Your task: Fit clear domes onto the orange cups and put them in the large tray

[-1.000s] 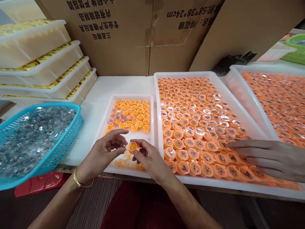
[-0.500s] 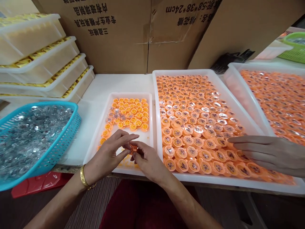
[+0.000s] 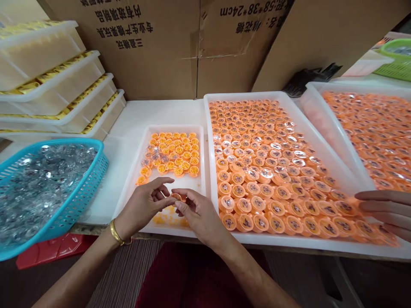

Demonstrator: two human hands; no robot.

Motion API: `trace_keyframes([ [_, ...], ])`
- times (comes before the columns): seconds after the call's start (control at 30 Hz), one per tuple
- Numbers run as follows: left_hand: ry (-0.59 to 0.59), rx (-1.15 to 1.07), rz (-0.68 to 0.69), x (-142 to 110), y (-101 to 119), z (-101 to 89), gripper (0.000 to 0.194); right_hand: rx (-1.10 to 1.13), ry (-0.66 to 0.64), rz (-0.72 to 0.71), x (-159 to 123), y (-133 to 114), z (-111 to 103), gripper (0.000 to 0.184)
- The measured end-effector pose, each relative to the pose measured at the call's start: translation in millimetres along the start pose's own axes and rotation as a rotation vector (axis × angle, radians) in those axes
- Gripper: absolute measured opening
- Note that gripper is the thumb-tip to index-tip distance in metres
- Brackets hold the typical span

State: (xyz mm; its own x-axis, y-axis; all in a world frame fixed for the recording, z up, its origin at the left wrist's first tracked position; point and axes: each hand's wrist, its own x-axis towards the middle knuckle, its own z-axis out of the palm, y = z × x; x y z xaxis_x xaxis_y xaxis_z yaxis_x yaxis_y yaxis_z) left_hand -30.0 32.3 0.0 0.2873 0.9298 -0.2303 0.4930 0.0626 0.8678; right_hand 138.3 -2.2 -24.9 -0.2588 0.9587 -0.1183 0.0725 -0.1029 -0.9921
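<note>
The person's left hand, a gold bangle at its wrist, and right hand met above the near part of a small white tray; the right fingers pinched an orange cup, while the left thumb reached its rim below a raised forefinger, and whether the left fingers gripped anything could not be told. Beneath them, yellow bits lay scattered in the tray. To the left stood a blue basket heaped with clear plastic pieces; to the right, a co-worker's hand reached over covered cups filling a large white tray. Farther up the small tray clustered yellow-filled cups. Beyond the basket rose stacked trays, and cardboard boxes stood along the back of the white worktop
</note>
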Motion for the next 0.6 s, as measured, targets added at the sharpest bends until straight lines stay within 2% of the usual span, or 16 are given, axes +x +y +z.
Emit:
trace_keyframes([
  [0.07,0.014,-0.141,-0.090,-2.4,-0.5,6.5,0.039,0.039,0.024,0.016,-0.5,1.8,0.3,0.030],
  [0.13,0.054,-0.233,-0.126,-5.9,0.5,14.0,0.034,0.040,0.050,0.027,-1.4,1.9,0.8,0.031],
  [0.3,0.165,-0.281,-0.110,-10.7,5.1,22.4,0.026,-0.005,0.077,-0.015,-3.9,-1.3,1.3,0.029],
  [0.47,0.072,-0.280,-0.117,-7.3,10.6,16.4,0.023,0.050,0.106,-0.034,-4.0,-1.8,2.3,0.024],
  [0.6,0.067,-0.266,-0.144,-5.7,14.7,17.1,0.025,0.208,0.094,-0.020,-3.4,-1.2,2.1,0.024],
])
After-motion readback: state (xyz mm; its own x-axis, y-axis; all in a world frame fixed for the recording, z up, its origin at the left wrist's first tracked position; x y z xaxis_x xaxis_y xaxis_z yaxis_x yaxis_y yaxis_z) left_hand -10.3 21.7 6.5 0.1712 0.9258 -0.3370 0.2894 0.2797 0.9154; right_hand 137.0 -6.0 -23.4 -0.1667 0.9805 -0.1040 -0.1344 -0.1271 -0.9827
